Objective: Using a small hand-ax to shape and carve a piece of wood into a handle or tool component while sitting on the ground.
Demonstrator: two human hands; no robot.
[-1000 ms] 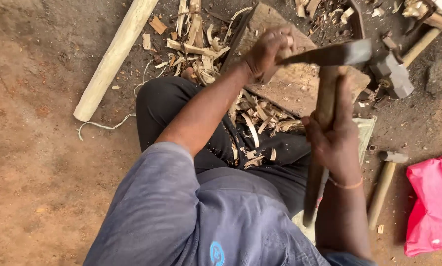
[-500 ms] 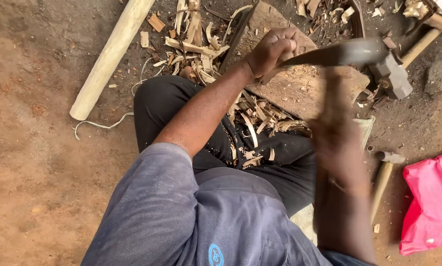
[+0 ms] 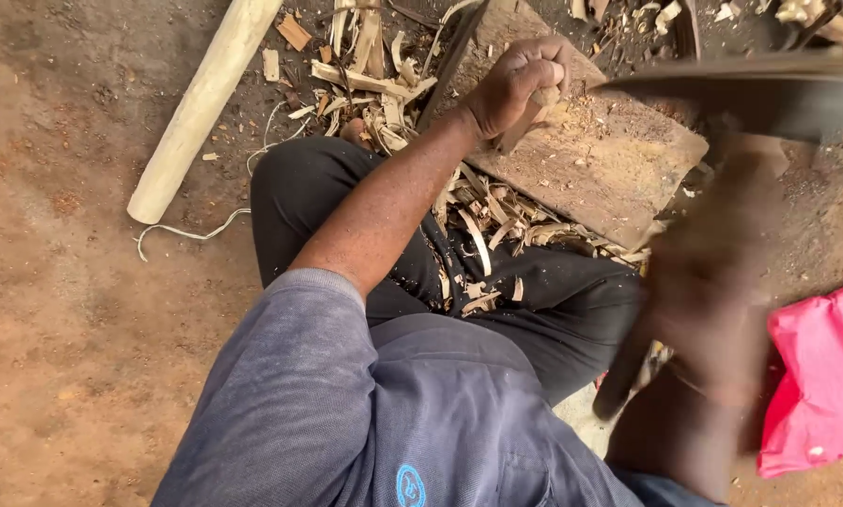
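Observation:
My left hand [image 3: 520, 83] grips a small piece of pale wood [image 3: 541, 103] and holds it upright on a flat wooden chopping block [image 3: 609, 160]. My right hand [image 3: 712, 282] is blurred with motion and is shut on the wooden handle of an adze [image 3: 628, 376]. Its dark metal blade [image 3: 750, 89] is a blurred streak just right of the left hand, above the block. Wood shavings [image 3: 482, 239] lie over my black trousers [image 3: 327, 188] and on the ground.
A long pale round pole [image 3: 201, 103] lies on the dirt at the upper left, with a white cord [image 3: 186, 233] by its end. A pink cloth [image 3: 820, 376] lies at the right. Wood chips and offcuts [image 3: 365, 56] are piled behind the block.
The right hand with the adze has gone from sharp to a blur and has swung; the blade now streaks wider over the block. The left hand holds the wood piece in the same place.

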